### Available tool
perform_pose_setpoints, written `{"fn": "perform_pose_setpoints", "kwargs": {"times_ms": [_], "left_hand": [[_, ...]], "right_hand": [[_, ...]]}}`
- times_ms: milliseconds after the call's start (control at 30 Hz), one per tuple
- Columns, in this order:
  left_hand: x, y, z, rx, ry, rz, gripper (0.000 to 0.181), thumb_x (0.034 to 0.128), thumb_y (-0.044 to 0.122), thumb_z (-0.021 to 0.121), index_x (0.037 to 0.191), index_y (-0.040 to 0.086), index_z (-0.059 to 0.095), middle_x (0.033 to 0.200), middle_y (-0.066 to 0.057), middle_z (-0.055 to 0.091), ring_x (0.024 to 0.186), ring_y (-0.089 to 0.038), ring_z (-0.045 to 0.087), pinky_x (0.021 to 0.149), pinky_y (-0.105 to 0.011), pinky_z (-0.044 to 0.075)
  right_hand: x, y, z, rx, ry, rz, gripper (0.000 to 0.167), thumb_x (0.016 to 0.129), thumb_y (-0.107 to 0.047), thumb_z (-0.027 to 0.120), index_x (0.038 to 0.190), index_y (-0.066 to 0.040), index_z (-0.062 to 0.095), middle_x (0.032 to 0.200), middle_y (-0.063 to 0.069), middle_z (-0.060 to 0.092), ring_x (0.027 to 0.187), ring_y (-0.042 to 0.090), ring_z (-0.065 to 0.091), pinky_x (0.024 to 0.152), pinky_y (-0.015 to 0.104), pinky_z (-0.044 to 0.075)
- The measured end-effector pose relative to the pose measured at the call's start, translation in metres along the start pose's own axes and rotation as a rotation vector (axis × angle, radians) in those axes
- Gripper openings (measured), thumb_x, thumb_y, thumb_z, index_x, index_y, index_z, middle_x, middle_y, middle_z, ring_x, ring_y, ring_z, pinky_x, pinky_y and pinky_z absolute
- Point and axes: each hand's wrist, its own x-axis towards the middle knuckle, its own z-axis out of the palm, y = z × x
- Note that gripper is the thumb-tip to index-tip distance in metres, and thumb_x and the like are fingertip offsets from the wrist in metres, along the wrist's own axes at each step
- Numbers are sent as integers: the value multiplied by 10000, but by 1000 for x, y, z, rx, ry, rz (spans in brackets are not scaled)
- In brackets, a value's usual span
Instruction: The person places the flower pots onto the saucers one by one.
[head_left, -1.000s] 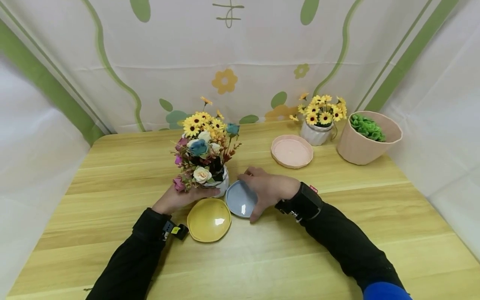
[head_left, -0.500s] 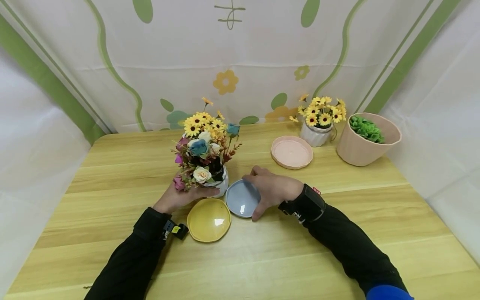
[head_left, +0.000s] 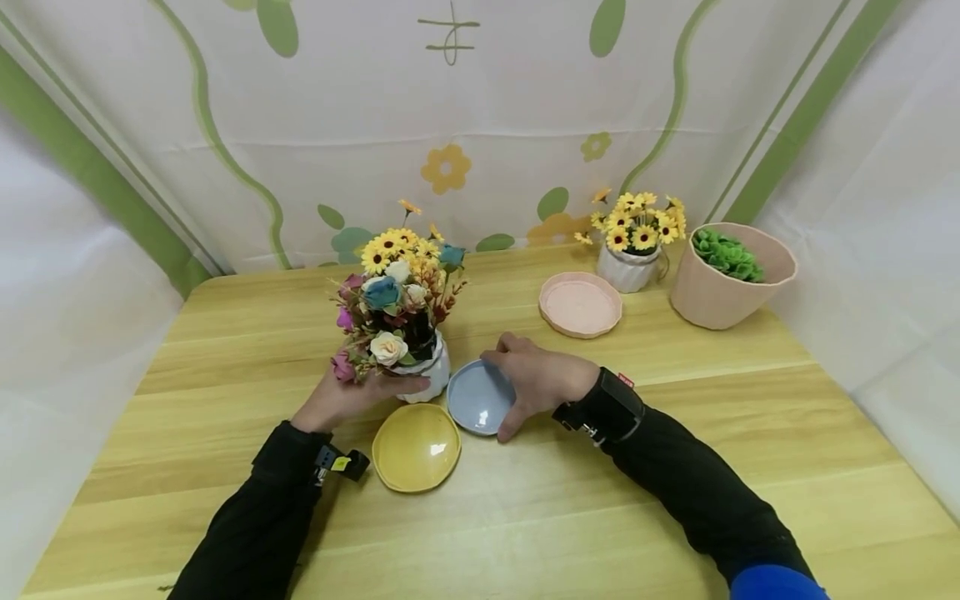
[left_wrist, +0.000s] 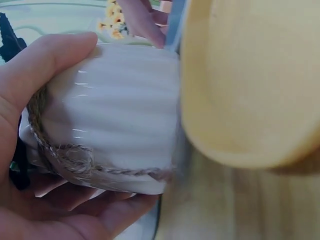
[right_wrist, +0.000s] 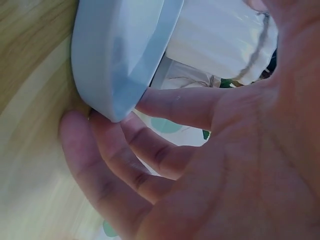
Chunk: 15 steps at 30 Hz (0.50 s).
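Note:
The left hand (head_left: 352,398) grips a white ribbed pot (head_left: 429,377) of mixed flowers (head_left: 390,308); in the left wrist view its thumb and fingers wrap the pot (left_wrist: 115,105), which has twine round it. The right hand (head_left: 536,379) holds the right side of a blue-grey dish (head_left: 476,400), thumb near the front and fingers at the back rim. In the right wrist view, fingertips touch the edge of the dish (right_wrist: 95,60). A yellow dish (head_left: 416,450) lies in front of the pot, close beside the blue-grey one.
Behind the right hand lies a pink saucer (head_left: 581,305). Further right stand a white pot (head_left: 627,271) of yellow flowers and a large pink pot (head_left: 712,292) with a green plant. A printed cloth (head_left: 375,100) hangs behind the wooden table (head_left: 570,517).
The left hand and the flower pot have shifted slightly left, and a narrow gap shows beside the blue-grey dish. The right hand keeps its hold on that dish.

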Motion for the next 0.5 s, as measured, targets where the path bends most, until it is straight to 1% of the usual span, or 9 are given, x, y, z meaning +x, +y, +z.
{"fn": "perform_pose_setpoints", "kwargs": {"times_ms": [33, 100, 167, 233, 300, 367, 433, 467, 500], "left_hand": [[-1, 2, -1, -1, 3, -2, 791, 924, 138, 833, 1594, 255, 427, 1581, 21, 537, 1467, -128, 506, 1135, -173, 453], [-4, 5, -2, -8, -7, 3, 753, 946, 125, 806, 1594, 216, 434, 1575, -21, 551, 1435, -81, 529, 1122, -170, 466], [-6, 7, -2, -16, -20, 14, 720, 972, 102, 768, 1602, 172, 425, 1572, -73, 559, 1415, -61, 548, 1117, -174, 476], [-6, 10, -2, -22, -30, 25, 704, 983, 86, 750, 1603, 139, 420, 1570, -114, 558, 1418, -87, 556, 1114, -188, 488], [-5, 13, -1, -30, -33, 10, 742, 975, 93, 763, 1618, 155, 397, 1586, -108, 542, 1445, -133, 539, 1106, -199, 498], [-4, 17, 0, -12, -23, -10, 805, 948, 130, 804, 1628, 196, 378, 1606, -69, 521, 1479, -182, 504, 1095, -201, 499], [-2, 20, 2, -6, -16, -24, 872, 915, 149, 844, 1634, 236, 360, 1623, -24, 496, 1507, -216, 470, 1117, -230, 487], [-2, 22, 3, -6, -18, -31, 888, 908, 150, 851, 1636, 248, 354, 1624, -10, 493, 1509, -228, 467, 1124, -256, 489], [-1, 23, 5, -6, -24, -25, 881, 908, 144, 851, 1633, 239, 360, 1617, -12, 499, 1504, -244, 473, 1131, -298, 495]], "right_hand": [[0, 0, 0, 7, -2, 3, 1174, 670, -486, 1004, 1607, -82, 424, 1416, 150, 469, 1240, 275, 490, 1029, 399, 551], [1, -1, -1, 18, -5, 5, 1176, 671, -479, 1006, 1609, -79, 420, 1418, 150, 468, 1239, 272, 490, 1027, 397, 554], [2, -1, 0, 16, -3, 4, 1173, 674, -479, 1004, 1608, -78, 420, 1417, 151, 469, 1236, 272, 492, 1024, 392, 556], [2, -1, 1, 13, 2, 1, 1170, 674, -484, 1003, 1606, -81, 423, 1415, 148, 470, 1232, 271, 496, 1017, 388, 559], [2, -1, 2, 10, 8, -3, 1169, 674, -491, 1001, 1605, -83, 424, 1412, 146, 470, 1229, 271, 498, 1012, 387, 560], [3, -1, 2, 6, 12, -7, 1171, 675, -500, 998, 1605, -82, 423, 1409, 145, 469, 1225, 271, 496, 1009, 387, 559], [3, 0, 3, 3, 13, -10, 1171, 678, -508, 994, 1607, -85, 421, 1409, 141, 465, 1225, 269, 490, 1008, 384, 554], [3, 0, 3, 0, 13, -11, 1167, 681, -511, 991, 1607, -87, 420, 1408, 138, 463, 1226, 268, 486, 1008, 383, 550], [4, 0, 3, -1, 13, -12, 1164, 685, -514, 989, 1607, -89, 420, 1409, 136, 460, 1226, 269, 481, 1007, 383, 546]]}}
